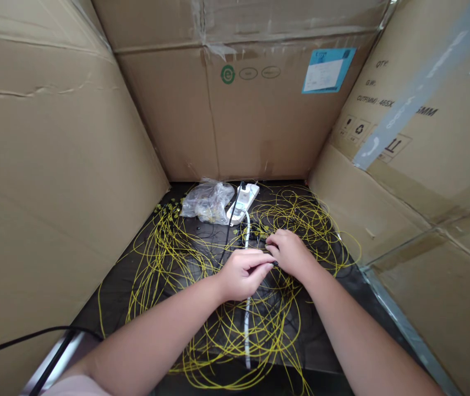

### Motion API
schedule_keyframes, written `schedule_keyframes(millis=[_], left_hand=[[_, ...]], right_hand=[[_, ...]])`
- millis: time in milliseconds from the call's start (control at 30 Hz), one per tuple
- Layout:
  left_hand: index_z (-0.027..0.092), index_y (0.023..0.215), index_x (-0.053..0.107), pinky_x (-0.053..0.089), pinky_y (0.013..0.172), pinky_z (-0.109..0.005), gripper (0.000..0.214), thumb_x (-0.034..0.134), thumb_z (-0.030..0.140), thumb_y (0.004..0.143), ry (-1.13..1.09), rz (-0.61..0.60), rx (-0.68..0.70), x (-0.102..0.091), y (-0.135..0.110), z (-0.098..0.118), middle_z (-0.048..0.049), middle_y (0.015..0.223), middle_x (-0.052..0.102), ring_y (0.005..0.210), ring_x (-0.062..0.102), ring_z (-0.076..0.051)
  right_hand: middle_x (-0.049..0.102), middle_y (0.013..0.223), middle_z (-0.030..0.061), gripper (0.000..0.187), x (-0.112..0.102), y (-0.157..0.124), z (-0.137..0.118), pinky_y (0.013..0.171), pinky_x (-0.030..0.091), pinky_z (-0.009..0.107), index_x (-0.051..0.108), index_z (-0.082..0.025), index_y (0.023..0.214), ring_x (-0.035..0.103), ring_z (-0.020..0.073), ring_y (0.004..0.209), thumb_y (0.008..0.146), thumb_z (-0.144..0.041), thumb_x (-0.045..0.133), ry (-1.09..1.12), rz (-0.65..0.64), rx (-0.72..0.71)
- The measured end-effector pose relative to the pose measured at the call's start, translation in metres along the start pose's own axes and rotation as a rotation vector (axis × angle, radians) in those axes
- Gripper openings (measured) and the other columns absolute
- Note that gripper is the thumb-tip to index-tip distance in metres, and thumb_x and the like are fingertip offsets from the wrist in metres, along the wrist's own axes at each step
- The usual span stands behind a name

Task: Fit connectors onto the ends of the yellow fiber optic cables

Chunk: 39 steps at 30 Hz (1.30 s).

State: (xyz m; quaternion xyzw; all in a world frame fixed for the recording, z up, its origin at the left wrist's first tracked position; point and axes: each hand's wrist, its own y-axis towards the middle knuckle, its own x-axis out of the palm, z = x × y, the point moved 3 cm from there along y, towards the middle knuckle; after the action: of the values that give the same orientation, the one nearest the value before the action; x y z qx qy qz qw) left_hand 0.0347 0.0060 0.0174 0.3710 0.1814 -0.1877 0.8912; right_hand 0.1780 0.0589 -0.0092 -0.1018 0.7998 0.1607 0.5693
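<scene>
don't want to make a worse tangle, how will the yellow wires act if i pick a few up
The yellow wires will probably feel springy rather than limp, since many hold wide, rounded loops. Each is likely light, being so thin. Lifting a few may drag others along, as the strands cross and overlap.

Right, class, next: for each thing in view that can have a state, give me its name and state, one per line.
Left hand: closed, pinching a small black piece
Right hand: curled beside the left, grip unclear
Yellow wires: loose, tangled
Plastic bag: crumpled
Power strip: black cord apparently plugged in
White cord: stretched out, partly behind the left hand
Cardboard: upright on three sides, creased, taped
</scene>
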Motion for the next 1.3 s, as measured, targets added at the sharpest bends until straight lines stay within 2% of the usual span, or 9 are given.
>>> schedule_keyframes(millis=[300, 400, 467, 567, 667, 733, 800, 900, 1300], left_hand=[[0.011, 0.092, 0.067, 0.041, 0.054, -0.026, 0.022, 0.048, 0.019, 0.083, -0.011, -0.014, -0.006, 0.0, 0.001, 0.001, -0.0044, 0.06, 0.057, 0.055, 0.048, -0.012], [0.012, 0.09, 0.068, 0.043, 0.057, -0.027, 0.022, 0.05, 0.022, 0.082, -0.056, 0.004, -0.065, -0.001, 0.002, 0.001, -0.0057, 0.063, 0.06, 0.057, 0.051, -0.012], [0.014, 0.087, 0.069, 0.045, 0.059, -0.027, 0.021, 0.053, 0.026, 0.081, -0.118, 0.067, -0.18, -0.003, 0.002, -0.003, -0.0059, 0.066, 0.062, 0.059, 0.053, -0.013], [0.013, 0.086, 0.069, 0.041, 0.049, -0.023, 0.025, 0.059, 0.034, 0.077, -0.335, 0.253, -0.486, -0.005, 0.001, -0.015, -0.0031, 0.06, 0.059, 0.052, 0.05, -0.01], [0.011, 0.09, 0.067, 0.025, 0.036, -0.017, 0.034, 0.068, 0.038, 0.068, -0.654, 0.426, -0.747, -0.004, -0.002, -0.026, 0.0038, 0.051, 0.047, 0.04, 0.035, -0.004], [0.011, 0.09, 0.065, 0.019, 0.034, -0.015, 0.038, 0.072, 0.037, 0.064, -0.792, 0.485, -0.81, -0.003, -0.002, -0.028, 0.006, 0.049, 0.044, 0.038, 0.029, -0.001], [0.011, 0.09, 0.065, 0.017, 0.034, -0.014, 0.039, 0.074, 0.036, 0.062, -0.854, 0.51, -0.82, -0.004, 0.0, -0.027, 0.0066, 0.049, 0.043, 0.038, 0.029, -0.001], [0.012, 0.091, 0.065, 0.017, 0.034, -0.013, 0.038, 0.074, 0.035, 0.062, -0.895, 0.525, -0.827, -0.005, 0.001, -0.026, 0.0068, 0.049, 0.043, 0.038, 0.028, -0.001], [0.011, 0.092, 0.065, 0.018, 0.033, -0.013, 0.038, 0.073, 0.035, 0.064, -0.867, 0.518, -0.797, -0.005, 0.0, -0.027, 0.0058, 0.05, 0.045, 0.038, 0.03, -0.001]], right_hand=[[0.06, 0.084, 0.0076, 0.019, -0.001, -0.001, -0.003, 0.075, 0.038, 0.03, 0.068, -0.021, 0.086, 0.054, 0.0197, 0.081, 0.082, -0.024, 0.05, -0.058, -0.036, -0.013], [0.06, 0.083, 0.0081, 0.018, -0.001, -0.001, -0.003, 0.074, 0.038, 0.03, 0.066, -0.019, 0.083, 0.054, 0.0198, 0.081, 0.082, -0.022, 0.049, -0.062, -0.042, -0.01], [0.059, 0.084, 0.0088, 0.016, -0.004, -0.002, -0.003, 0.076, 0.039, 0.031, 0.065, -0.018, 0.081, 0.053, 0.0199, 0.082, 0.081, -0.021, 0.05, -0.036, -0.002, -0.008], [0.059, 0.085, 0.0093, 0.015, -0.016, -0.006, -0.006, 0.079, 0.041, 0.034, 0.063, -0.016, 0.08, 0.054, 0.0203, 0.083, 0.082, -0.022, 0.049, 0.098, 0.18, -0.015], [0.062, 0.083, 0.0073, 0.014, -0.027, -0.011, -0.012, 0.075, 0.046, 0.034, 0.062, -0.017, 0.082, 0.057, 0.0186, 0.078, 0.082, -0.026, 0.051, 0.489, 0.312, 0.007], [0.065, 0.081, 0.0056, 0.015, -0.029, -0.014, -0.018, 0.069, 0.049, 0.033, 0.062, -0.018, 0.083, 0.06, 0.0175, 0.073, 0.079, -0.031, 0.057, 0.809, 0.289, 0.044], [0.066, 0.077, 0.0049, 0.017, -0.028, -0.015, -0.025, 0.066, 0.051, 0.032, 0.063, -0.018, 0.08, 0.062, 0.0171, 0.069, 0.073, -0.033, 0.064, 1.027, 0.243, 0.078], [0.067, 0.074, 0.0046, 0.019, -0.025, -0.015, -0.03, 0.066, 0.052, 0.032, 0.064, -0.016, 0.076, 0.062, 0.0161, 0.067, 0.066, -0.031, 0.071, 1.149, 0.224, 0.11], [0.067, 0.073, 0.0041, 0.018, -0.018, -0.013, -0.031, 0.065, 0.052, 0.029, 0.064, -0.015, 0.076, 0.062, 0.0142, 0.066, 0.063, -0.026, 0.072, 1.223, 0.202, 0.139]])
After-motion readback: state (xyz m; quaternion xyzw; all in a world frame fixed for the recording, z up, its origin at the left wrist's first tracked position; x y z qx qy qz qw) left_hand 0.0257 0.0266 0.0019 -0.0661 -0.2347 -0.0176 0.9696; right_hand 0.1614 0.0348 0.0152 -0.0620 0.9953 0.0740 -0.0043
